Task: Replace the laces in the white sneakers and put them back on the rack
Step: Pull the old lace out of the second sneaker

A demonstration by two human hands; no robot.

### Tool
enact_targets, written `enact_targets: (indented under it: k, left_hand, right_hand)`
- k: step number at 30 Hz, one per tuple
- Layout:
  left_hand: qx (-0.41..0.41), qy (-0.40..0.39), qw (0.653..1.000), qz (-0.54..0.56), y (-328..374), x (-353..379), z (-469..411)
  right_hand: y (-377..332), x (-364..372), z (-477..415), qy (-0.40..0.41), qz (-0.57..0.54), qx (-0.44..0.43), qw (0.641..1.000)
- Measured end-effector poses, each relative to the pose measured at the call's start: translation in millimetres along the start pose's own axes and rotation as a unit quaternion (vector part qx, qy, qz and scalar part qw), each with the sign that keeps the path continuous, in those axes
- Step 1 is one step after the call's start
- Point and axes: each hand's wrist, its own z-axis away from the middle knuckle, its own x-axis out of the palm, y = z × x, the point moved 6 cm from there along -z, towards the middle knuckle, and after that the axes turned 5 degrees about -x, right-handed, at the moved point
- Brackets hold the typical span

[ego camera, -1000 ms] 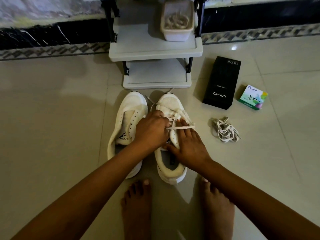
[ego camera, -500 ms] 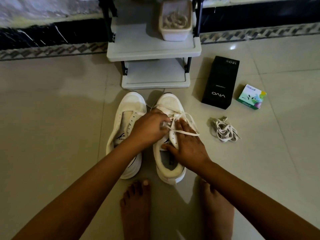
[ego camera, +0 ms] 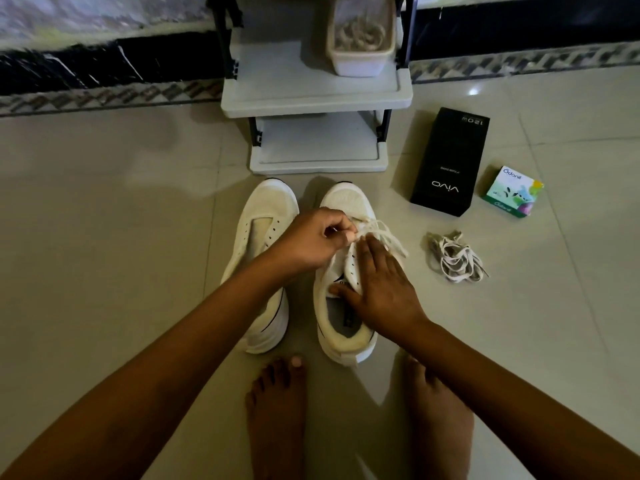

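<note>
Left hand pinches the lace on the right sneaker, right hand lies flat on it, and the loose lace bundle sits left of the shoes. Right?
No. In the head view the loose lace bundle lies right of the right sneaker, not left; the rest holds.

rack (ego camera: 294, 90) top cut off, lace (ego camera: 388, 236) blurred

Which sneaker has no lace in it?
The left sneaker: its eyelets are bare. The right sneaker has a lace near the toe, pinched by the left hand, with the right hand pressing flat on it.
</note>
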Motion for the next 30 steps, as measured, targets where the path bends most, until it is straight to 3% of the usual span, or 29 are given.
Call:
enact_targets:
  k: [2,4,6,9,11,14,16,18,20,22,25,28,30]
  left_hand:
    - [-0.004,-0.026,0.998,-0.051,-3.6,5.5,-1.0]
    - [-0.002,-0.034,0.985,-0.169,-7.5,9.2,-3.6]
    - [0.001,0.005,0.959,-0.283,-10.7,9.8,-7.6]
    - [-0.024,0.074,0.939,-0.336,-11.6,8.9,-11.7]
    - [-0.008,0.067,0.951,-0.302,-7.6,9.6,-14.9]
    - [0.028,0.002,0.995,-0.092,10.8,4.2,-6.8]
    - [0.023,-0.028,0.997,0.063,17.4,-0.3,-0.3]
    - [0.004,-0.043,0.99,0.131,14.1,1.1,-0.1]
    - [-0.024,-0.055,0.996,0.072,2.4,4.1,-5.2]
    - [-0.027,-0.049,0.996,-0.076,-10.6,6.6,-11.1]
    - [0.01,0.022,0.968,-0.25,-16.7,9.6,-13.8]
    - [-0.009,0.084,0.948,-0.308,-14.1,9.6,-14.1]
    - [0.002,0.058,0.954,-0.294,-8.7,9.8,-15.4]
  right_hand:
    - [-1.1,0.6,-0.7,0.009,-0.005,-0.003,1.0]
    - [1.2,1.8,-1.4,0.009,-0.025,-0.004,1.0]
    - [1.7,1.4,-1.4,0.017,-0.033,-0.007,0.999]
    - [0.0,0.2,-0.4,0.011,-0.03,-0.004,0.999]
    - [0.7,0.6,-0.4,-0.003,-0.023,0.004,1.0]
    - [0.7,-0.5,-2.9,0.0,0.013,-0.005,1.0]
    - [-0.6,1.6,-4.0,-0.007,0.021,-0.015,1.0]
    - [-1.7,2.3,-3.1,-0.015,0.026,-0.016,0.999]
    - [-3.1,0.7,-2.9,0.0,0.025,-0.016,1.0]
    - [-1.7,1.5,-3.6,0.01,0.019,-0.018,1.0]
    - [1.5,3.1,-4.6,0.013,0.016,-0.014,1.0]
    - [0.3,3.8,-4.8,0.008,0.015,-0.014,1.0]
    - [-0.7,2.0,-3.7,0.007,0.014,-0.014,1.0]
